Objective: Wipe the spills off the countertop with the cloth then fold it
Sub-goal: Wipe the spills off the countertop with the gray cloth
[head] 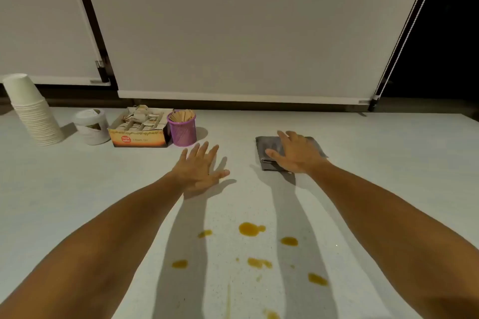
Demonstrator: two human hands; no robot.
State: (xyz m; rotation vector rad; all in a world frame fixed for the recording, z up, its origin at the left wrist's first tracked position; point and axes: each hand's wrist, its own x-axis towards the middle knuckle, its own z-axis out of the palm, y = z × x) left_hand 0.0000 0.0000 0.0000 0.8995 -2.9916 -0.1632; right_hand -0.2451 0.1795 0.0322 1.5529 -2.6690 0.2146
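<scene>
Right hand (298,154) lies flat on the folded cloth (269,149), left hand (199,168) spread, holding nothing; dragging it bunched (still folded) risks smearing the spills (251,229) toward the worktop's (388,163) near edge.

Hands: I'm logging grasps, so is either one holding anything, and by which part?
Nothing is gripped. The right hand lies flat on the folded grey cloth, covering its middle; the left hand is spread, empty.

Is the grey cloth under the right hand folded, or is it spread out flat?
Folded. The grey cloth lies as a compact rectangle with stacked layers showing at its near left edge, and the right hand rests flat on it.
</scene>
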